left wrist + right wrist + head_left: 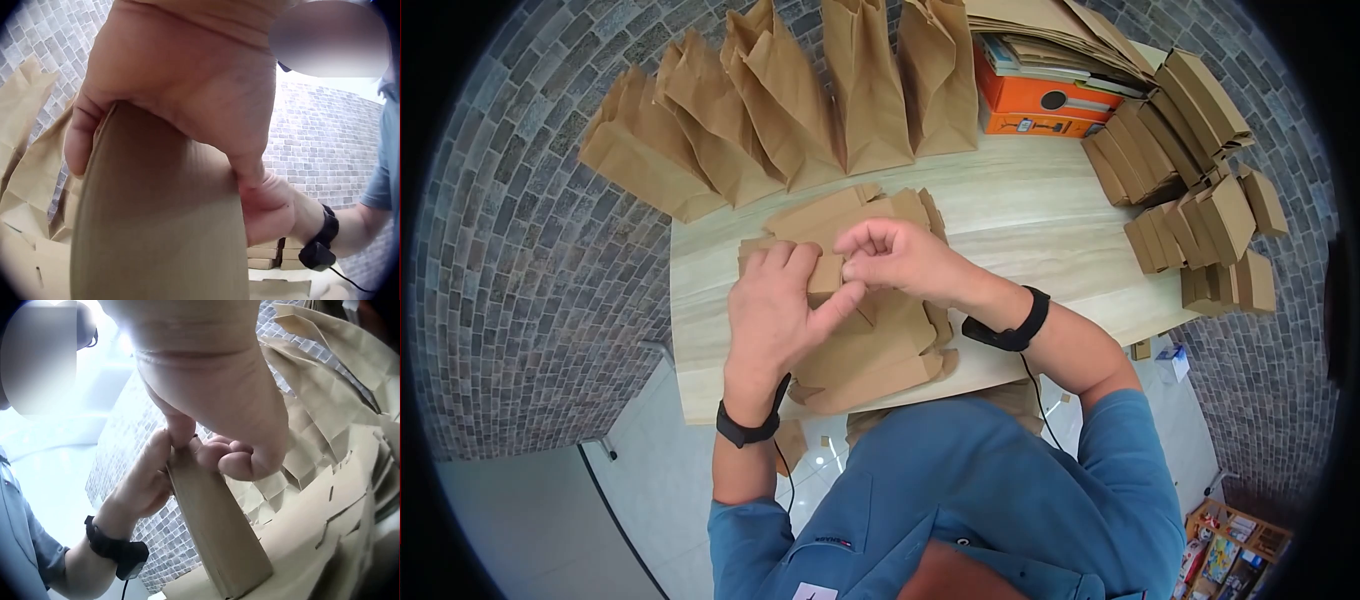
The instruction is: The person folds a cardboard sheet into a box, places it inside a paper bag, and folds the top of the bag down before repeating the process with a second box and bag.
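A narrow brown cardboard box (827, 280) stands upright between both hands over a pile of flat cardboard blanks (890, 350). My left hand (768, 312) grips it from above, its fingers and thumb spread around the top; in the left wrist view the broad side of the box (159, 212) fills the middle. My right hand (908, 265) has thumb and curled fingers at the box's upper end. In the right wrist view, those fingers pinch the top edge of the box (215, 519), whose lower end comes down close over the blanks. The palm hides part of the top.
Several brown paper bags (785, 110) stand along the back of the table (1020, 220). An orange box (1040, 97) with flat cardboard stacked on it is at the back right. Stacked small cardboard boxes (1215, 215) line the right edge. Cables (1037, 385) hang from both wrist straps.
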The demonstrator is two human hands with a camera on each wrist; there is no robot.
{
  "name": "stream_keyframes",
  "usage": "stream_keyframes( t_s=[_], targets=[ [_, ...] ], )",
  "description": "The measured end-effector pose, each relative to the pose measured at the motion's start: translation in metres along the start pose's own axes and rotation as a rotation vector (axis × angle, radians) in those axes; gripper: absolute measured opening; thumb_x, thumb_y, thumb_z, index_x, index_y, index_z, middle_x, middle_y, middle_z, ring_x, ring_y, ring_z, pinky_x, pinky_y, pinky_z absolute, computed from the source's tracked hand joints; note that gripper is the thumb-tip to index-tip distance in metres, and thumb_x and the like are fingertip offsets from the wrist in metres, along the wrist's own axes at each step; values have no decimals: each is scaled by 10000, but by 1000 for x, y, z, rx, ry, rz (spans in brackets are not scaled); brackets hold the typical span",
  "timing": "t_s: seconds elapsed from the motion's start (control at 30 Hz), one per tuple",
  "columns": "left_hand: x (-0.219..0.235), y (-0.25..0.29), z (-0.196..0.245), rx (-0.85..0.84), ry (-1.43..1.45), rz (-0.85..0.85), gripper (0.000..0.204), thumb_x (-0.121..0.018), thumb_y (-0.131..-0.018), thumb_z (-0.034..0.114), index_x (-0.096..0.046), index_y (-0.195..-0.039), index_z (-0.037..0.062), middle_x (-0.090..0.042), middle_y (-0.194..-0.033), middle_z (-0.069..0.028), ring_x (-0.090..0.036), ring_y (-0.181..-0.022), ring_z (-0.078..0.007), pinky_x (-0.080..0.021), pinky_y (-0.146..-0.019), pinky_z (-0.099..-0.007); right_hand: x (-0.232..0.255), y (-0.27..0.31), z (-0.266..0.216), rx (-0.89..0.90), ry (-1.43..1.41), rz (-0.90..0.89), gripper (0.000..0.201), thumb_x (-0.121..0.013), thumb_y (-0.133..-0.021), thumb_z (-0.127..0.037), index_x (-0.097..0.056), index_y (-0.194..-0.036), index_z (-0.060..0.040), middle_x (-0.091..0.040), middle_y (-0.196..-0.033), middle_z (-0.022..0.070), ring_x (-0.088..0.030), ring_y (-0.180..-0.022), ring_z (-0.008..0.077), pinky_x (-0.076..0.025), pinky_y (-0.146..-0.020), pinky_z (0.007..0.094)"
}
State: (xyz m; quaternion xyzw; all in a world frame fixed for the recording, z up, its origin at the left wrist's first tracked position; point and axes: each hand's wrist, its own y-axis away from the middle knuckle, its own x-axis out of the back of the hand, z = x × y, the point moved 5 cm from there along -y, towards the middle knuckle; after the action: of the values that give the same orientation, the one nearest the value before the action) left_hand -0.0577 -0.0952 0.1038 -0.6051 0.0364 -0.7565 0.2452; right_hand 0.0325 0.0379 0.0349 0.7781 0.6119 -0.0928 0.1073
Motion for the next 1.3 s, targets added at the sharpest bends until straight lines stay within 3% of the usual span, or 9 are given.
stream_keyframes(
  t_s=[0.17, 0.27, 0.37, 0.53, 0.7, 0.77, 1.07, 1.13, 1.3],
  targets=[
    [-1, -3, -15, 84, 8, 53, 372, -665, -822, 373, -677, -1022, 60, -649, -914, -135, -596, -874, -344, -508, -734, -444, -1, 0, 8, -71, 43, -35, 304, -611, -1018, -254, -615, -1221, -28, -638, -992, -15, -595, -865, 65, -514, -766, 258],
    [20, -6, -42, 225, 146, 138, 352, -595, -869, 342, -648, -1009, 23, -640, -890, -151, -585, -858, -309, -490, -708, -424, -5, 6, 4, 107, 245, 15, 360, -576, -1033, -294, -605, -1266, -21, -634, -988, -16, -595, -869, 69, -516, -769, 268],
    [29, -3, -65, 401, 574, 100, 363, -475, -936, 328, -573, -998, -16, -541, -843, -123, -505, -846, -182, -430, -740, -359, -2, 17, -7, 193, 465, 91, 396, -579, -1031, -297, -584, -1299, -4, -629, -994, -1, -608, -850, 79, -514, -757, 264],
    [-13, 6, -93, 320, 833, 181, 401, -472, -916, 358, -581, -1032, -10, -558, -926, -89, -517, -933, -178, -413, -848, -327, -2, 23, -2, 6, 111, 107, 385, -603, -1015, -229, -556, -1320, 2, -638, -1017, 24, -642, -829, 93, -543, -729, 249],
    [-39, 20, -94, 311, 1280, 255, 404, -486, -903, 370, -575, -1117, 39, -591, -1103, -76, -534, -1083, -200, -377, -1003, -335, 12, 27, 4, 71, 17, 204, 370, -637, -979, -123, -544, -1307, 20, -662, -1048, 43, -655, -875, 100, -561, -768, 253],
    [-50, 26, -96, 384, 1401, 80, 421, -509, -920, 390, -566, -1156, 46, -588, -1214, -110, -525, -1162, -217, -347, -1064, -354, 16, 30, 9, 87, 27, 188, 383, -650, -964, -87, -535, -1311, 27, -667, -1064, 54, -658, -892, 103, -561, -788, 254],
    [-74, 41, -104, 578, 1493, 73, 234, -498, -970, 201, -617, -1084, 34, -624, -1174, -92, -540, -1119, -198, -372, -1042, -342, -8, 50, 18, 102, 173, 197, 461, -714, -901, -45, -544, -1323, 26, -665, -983, 51, -641, -888, 106, -549, -816, 277],
    [-74, 41, -102, 593, 1503, 60, 241, -500, -972, 206, -616, -1092, 31, -625, -1165, -85, -542, -1105, -193, -374, -1035, -335, -12, 54, 0, 266, 580, 232, 478, -738, -874, -44, -568, -1320, -11, -650, -909, 27, -628, -845, 93, -546, -792, 274],
    [-56, 24, -76, 671, 1373, -23, 334, -511, -997, 265, -602, -1191, 8, -617, -1202, -83, -525, -1146, -175, -369, -1036, -314, 8, 64, -9, 132, 577, 215, 454, -751, -862, -51, -599, -1289, -31, -653, -921, 28, -627, -808, 102, -543, -767, 273]
  ],
)
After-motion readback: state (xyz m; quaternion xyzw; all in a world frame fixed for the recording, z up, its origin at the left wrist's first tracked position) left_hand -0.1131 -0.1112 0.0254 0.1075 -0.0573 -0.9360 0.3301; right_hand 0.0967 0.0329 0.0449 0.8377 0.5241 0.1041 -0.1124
